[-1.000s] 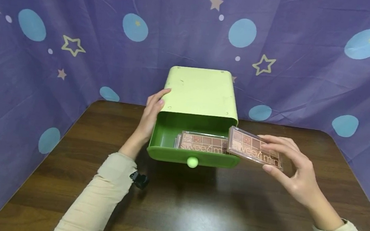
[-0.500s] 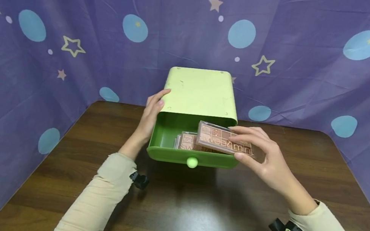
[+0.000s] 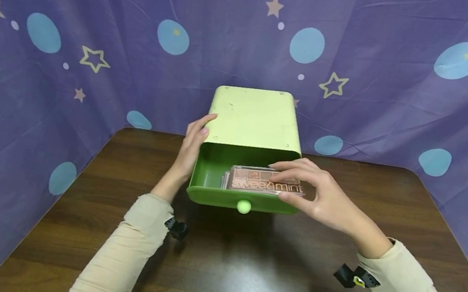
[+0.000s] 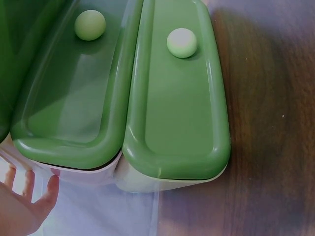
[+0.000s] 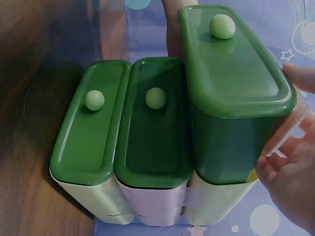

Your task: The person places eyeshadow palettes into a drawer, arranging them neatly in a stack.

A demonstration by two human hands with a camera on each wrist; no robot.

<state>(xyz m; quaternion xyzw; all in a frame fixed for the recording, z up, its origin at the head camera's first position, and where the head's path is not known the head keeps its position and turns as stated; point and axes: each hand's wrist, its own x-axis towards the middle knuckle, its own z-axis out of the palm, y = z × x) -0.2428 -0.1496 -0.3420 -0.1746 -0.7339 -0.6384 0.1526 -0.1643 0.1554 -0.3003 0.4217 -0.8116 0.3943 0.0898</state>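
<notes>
My right hand (image 3: pixel 317 194) pinches an eyeshadow palette (image 3: pixel 252 179) with a clear lid lettered "sweet mint", thumb at its near edge and fingers across the top. The palette lies tilted inside the pulled-out top drawer (image 3: pixel 211 196), over other palettes (image 3: pixel 225 179) whose edges show at its left. Against the left side of the light-green drawer cabinet (image 3: pixel 254 117) rests my left hand (image 3: pixel 190 148), fingertips at the top edge. In the left wrist view the left hand (image 4: pixel 24 209) touches the cabinet's side. The right hand (image 5: pixel 290 162) is beside the drawer in the right wrist view.
Two lower drawers, the middle one (image 5: pixel 155 132) and the bottom one (image 5: pixel 88 137), are pushed in, each with a round knob. The cabinet stands on a dark wooden table (image 3: pixel 220 269), with a purple patterned curtain (image 3: pixel 238 31) behind it.
My right hand has brought the palette leftward from the drawer's right side and lowered it onto the palettes in the drawer. The left hand keeps its place on the cabinet.
</notes>
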